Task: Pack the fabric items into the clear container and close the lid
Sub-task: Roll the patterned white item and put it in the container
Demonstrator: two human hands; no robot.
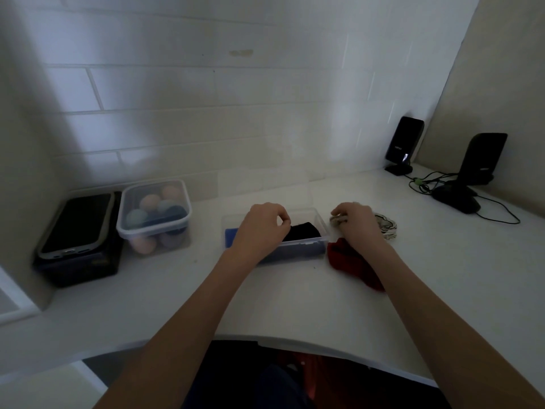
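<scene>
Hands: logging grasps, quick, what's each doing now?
Left hand: fingers curled over the clear container, grip unclear.
Right hand: closed on the striped fabric.

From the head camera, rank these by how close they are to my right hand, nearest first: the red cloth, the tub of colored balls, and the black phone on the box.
From the right hand:
1. Red cloth, just beneath the wrist.
2. Tub of colored balls, off to the left by the wall.
3. Black phone, farthest left, on the box.

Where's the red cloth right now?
The red cloth lies on the white counter, just right of the clear container, partly under the person's right forearm, with a striped cloth behind it.
</scene>
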